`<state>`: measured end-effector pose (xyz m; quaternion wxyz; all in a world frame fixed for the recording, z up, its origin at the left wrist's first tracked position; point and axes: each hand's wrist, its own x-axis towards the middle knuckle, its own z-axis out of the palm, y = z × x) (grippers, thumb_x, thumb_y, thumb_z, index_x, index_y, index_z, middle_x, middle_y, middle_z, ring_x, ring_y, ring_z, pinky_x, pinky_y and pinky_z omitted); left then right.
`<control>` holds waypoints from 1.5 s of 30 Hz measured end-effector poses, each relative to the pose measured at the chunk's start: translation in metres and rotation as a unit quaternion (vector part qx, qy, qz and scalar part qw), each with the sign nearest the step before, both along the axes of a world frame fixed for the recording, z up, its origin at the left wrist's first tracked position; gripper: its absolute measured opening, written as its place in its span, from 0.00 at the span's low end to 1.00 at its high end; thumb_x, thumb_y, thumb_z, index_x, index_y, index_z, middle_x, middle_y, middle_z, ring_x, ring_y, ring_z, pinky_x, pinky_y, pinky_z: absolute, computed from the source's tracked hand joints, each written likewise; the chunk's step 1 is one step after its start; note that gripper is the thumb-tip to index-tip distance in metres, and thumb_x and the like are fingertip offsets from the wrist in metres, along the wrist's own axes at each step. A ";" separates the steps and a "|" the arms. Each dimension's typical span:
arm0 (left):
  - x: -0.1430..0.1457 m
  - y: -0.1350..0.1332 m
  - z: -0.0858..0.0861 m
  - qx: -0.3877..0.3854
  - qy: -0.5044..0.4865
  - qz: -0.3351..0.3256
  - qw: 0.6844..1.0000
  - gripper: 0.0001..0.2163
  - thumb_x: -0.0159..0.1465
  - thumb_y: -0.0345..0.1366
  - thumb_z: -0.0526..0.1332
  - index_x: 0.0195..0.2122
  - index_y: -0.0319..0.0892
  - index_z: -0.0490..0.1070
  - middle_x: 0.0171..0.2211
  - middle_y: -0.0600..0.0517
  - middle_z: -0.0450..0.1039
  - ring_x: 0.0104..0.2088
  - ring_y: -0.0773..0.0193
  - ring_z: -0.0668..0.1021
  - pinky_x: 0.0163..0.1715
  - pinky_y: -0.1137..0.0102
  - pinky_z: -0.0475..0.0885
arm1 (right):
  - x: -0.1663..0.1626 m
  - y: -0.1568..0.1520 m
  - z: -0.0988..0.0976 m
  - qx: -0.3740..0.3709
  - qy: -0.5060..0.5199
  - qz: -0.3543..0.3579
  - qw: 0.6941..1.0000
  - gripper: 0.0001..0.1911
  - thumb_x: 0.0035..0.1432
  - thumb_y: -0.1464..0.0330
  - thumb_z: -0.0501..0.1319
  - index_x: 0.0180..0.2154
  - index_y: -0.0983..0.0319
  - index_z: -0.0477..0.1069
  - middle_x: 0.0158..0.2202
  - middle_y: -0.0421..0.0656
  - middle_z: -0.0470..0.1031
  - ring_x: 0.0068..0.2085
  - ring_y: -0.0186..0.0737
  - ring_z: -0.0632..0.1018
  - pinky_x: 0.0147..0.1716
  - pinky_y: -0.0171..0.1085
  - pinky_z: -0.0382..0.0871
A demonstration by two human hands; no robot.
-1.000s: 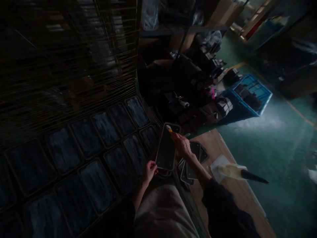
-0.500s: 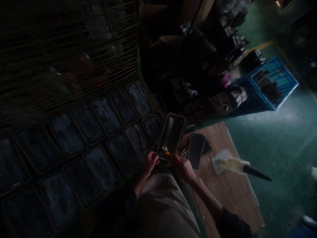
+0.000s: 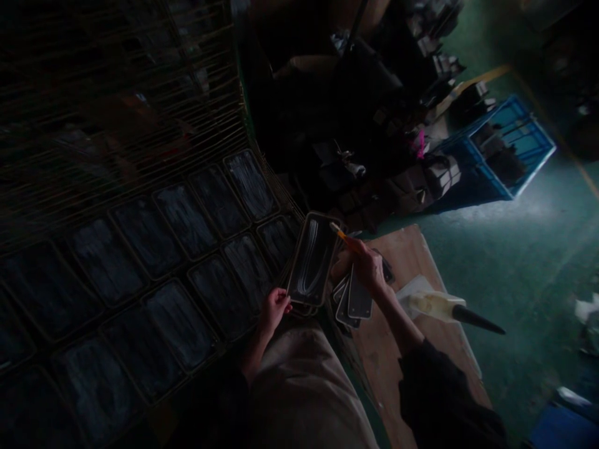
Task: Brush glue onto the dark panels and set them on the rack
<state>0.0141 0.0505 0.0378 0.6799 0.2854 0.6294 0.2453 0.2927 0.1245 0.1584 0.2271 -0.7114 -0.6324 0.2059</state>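
Left hand (image 3: 275,307) grips dark panel's (image 3: 312,260) lower edge. Right hand (image 3: 368,268), closed on orange-handled brush (image 3: 343,236), holds bristles at panel's top right corner; stacked panels (image 3: 356,299) on wooden board (image 3: 412,349).

The wire rack (image 3: 116,93) is lost in darkness; loose panels (image 3: 359,304) are half hidden by the right hand (image 3: 369,268); the brush (image 3: 344,236) is blurred.

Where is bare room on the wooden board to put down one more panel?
The wooden board is bare at its far end, beyond the panel pile and the white cloth. A second bare strip lies nearer the person, below the pile. The middle is crowded, and the rack on the left is filled with panels.
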 end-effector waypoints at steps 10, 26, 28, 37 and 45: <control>0.004 -0.001 0.004 -0.016 0.018 0.020 1.000 0.15 0.50 0.41 0.67 0.34 0.38 0.68 0.22 0.54 0.73 0.20 0.67 0.77 0.18 0.75 0.70 | -0.029 -0.049 -0.013 -0.080 -0.105 0.107 0.986 0.16 0.68 0.66 0.47 0.48 0.61 0.69 0.30 0.42 0.73 0.28 0.34 0.70 0.29 0.32 0.56; -0.001 0.004 0.008 -0.037 0.010 0.013 0.999 0.13 0.52 0.38 0.67 0.34 0.38 0.69 0.23 0.52 0.74 0.21 0.66 0.78 0.19 0.75 0.71 | -0.095 -0.080 -0.011 -0.176 0.170 0.050 0.968 0.14 0.67 0.64 0.50 0.49 0.58 0.68 0.32 0.40 0.78 0.32 0.36 0.79 0.31 0.30 0.66; -0.001 0.004 0.009 -0.044 0.012 0.011 0.999 0.13 0.51 0.37 0.67 0.34 0.37 0.69 0.22 0.52 0.74 0.20 0.66 0.78 0.19 0.74 0.72 | -0.089 -0.061 -0.017 -0.163 0.197 0.021 0.967 0.15 0.67 0.62 0.50 0.49 0.60 0.69 0.31 0.40 0.78 0.32 0.36 0.79 0.32 0.31 0.68; -0.001 0.000 0.005 -0.022 0.001 0.020 1.000 0.14 0.51 0.38 0.66 0.35 0.37 0.69 0.23 0.54 0.74 0.20 0.67 0.77 0.18 0.76 0.71 | -0.054 -0.002 -0.027 0.004 0.114 -0.073 0.991 0.15 0.67 0.63 0.51 0.50 0.60 0.69 0.37 0.43 0.79 0.37 0.37 0.79 0.36 0.33 0.70; 0.001 -0.001 0.005 -0.020 0.010 0.025 0.999 0.14 0.51 0.39 0.66 0.34 0.37 0.69 0.23 0.54 0.74 0.20 0.66 0.78 0.18 0.75 0.72 | -0.029 0.003 -0.026 0.004 -0.027 0.041 0.999 0.16 0.65 0.69 0.50 0.50 0.61 0.69 0.41 0.46 0.77 0.39 0.40 0.77 0.38 0.35 0.68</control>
